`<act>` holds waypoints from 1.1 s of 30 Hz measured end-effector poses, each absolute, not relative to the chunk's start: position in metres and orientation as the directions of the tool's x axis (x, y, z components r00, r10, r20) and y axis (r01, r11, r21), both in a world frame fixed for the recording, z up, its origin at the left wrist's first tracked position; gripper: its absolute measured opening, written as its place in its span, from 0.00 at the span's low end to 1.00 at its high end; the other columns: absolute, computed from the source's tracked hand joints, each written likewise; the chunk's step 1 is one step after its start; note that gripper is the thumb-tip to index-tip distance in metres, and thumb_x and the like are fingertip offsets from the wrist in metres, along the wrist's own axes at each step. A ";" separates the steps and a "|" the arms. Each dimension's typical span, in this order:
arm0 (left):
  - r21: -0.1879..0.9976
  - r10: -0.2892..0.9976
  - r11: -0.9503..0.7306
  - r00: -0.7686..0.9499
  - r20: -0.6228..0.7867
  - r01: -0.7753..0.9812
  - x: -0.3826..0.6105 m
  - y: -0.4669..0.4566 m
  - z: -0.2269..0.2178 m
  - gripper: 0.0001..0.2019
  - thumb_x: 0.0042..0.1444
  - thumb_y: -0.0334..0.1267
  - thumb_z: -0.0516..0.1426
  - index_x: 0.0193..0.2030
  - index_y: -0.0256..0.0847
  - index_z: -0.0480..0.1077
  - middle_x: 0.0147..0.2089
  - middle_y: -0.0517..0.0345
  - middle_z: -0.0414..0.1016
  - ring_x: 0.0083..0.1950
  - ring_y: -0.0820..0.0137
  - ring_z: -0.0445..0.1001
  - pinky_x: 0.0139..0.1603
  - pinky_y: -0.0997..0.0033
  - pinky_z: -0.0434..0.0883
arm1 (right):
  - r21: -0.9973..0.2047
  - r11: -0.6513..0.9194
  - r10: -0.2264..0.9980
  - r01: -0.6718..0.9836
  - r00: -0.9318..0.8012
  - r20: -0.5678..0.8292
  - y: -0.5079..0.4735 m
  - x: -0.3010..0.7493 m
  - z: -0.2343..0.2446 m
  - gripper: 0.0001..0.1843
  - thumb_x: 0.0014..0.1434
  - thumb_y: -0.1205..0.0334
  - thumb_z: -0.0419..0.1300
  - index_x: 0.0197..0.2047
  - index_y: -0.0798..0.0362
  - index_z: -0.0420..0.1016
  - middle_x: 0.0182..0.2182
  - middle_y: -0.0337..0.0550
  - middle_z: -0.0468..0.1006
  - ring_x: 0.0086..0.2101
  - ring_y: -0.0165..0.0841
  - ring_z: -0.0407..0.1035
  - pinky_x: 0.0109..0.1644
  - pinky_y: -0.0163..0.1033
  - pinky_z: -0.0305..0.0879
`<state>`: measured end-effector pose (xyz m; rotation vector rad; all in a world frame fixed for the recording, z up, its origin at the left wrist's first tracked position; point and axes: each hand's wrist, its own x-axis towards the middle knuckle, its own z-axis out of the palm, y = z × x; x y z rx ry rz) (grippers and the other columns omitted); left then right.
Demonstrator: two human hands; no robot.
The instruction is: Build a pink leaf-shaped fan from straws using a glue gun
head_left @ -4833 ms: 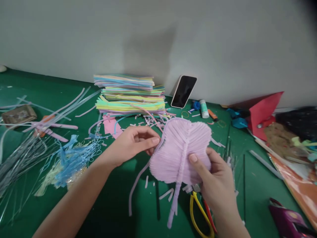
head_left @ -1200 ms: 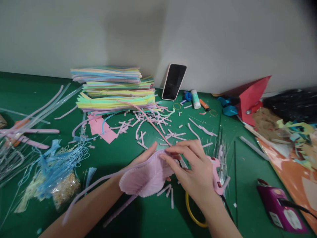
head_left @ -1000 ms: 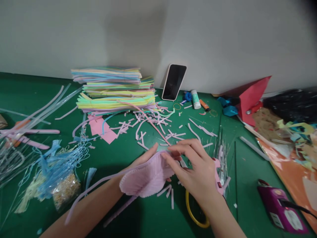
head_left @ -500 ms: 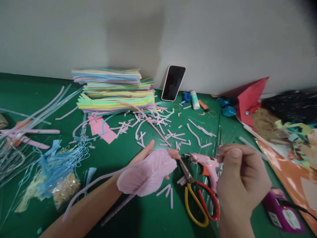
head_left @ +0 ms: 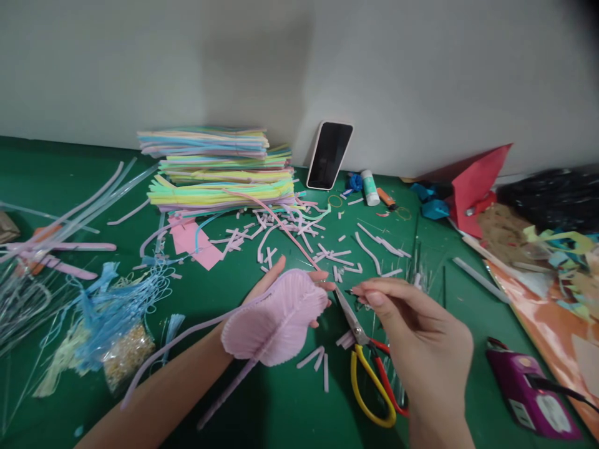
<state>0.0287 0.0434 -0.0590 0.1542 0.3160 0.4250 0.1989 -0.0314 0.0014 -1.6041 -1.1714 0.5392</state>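
My left hand (head_left: 270, 279) is under a pink leaf-shaped piece of wound pipe cleaner (head_left: 276, 318) and holds it just above the green table (head_left: 262, 405). The thumb shows at the far edge and the fingertips at the right edge. The piece's fuzzy stem and a long loose strand trail back toward me. My right hand (head_left: 421, 337) hovers to its right. Thumb and fingers are pinched together near the tip of the yellow-and-red scissors (head_left: 369, 380). What they pinch is too small to make out.
A stack of pastel pipe cleaners (head_left: 219, 181) and a phone (head_left: 330, 154) stand by the wall, with cut pink scraps (head_left: 281, 237) in front. Blue tassels (head_left: 107, 312) lie on the left. On the right are a purple device (head_left: 524, 386), red paper (head_left: 472, 181) and a glue stick (head_left: 369, 187).
My right hand left the pink piece, swung right and lifted, then came back low beside the scissors, now covering the pink glue gun. The left hand tilted the piece slightly.
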 end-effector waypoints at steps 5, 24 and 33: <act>0.226 0.430 0.899 0.854 -0.292 -0.375 0.029 0.044 -0.057 0.34 0.64 0.59 0.40 0.53 0.32 0.73 0.45 0.45 0.79 0.38 0.63 0.77 0.35 0.67 0.72 | -0.869 0.050 0.922 0.493 0.313 0.230 -0.029 0.195 -0.001 0.06 0.59 0.61 0.63 0.30 0.49 0.74 0.26 0.37 0.74 0.26 0.29 0.68 0.29 0.34 0.65; 0.299 0.488 0.866 0.808 -0.331 -0.400 0.027 0.047 -0.065 0.29 0.61 0.58 0.47 0.51 0.34 0.72 0.53 0.44 0.74 0.43 0.64 0.74 0.37 0.69 0.72 | -0.760 0.001 0.908 0.649 0.317 0.273 -0.028 0.194 -0.002 0.18 0.65 0.56 0.53 0.25 0.50 0.72 0.29 0.42 0.77 0.38 0.36 0.73 0.39 0.39 0.66; 0.785 0.803 0.534 0.479 -0.354 -0.314 0.022 0.055 -0.047 0.15 0.54 0.52 0.59 0.32 0.40 0.70 0.53 0.54 0.71 0.30 0.76 0.67 0.28 0.76 0.65 | -0.979 -0.109 0.950 0.174 0.307 -0.052 -0.035 0.171 -0.003 0.15 0.65 0.51 0.53 0.42 0.50 0.76 0.40 0.46 0.80 0.38 0.35 0.76 0.37 0.37 0.74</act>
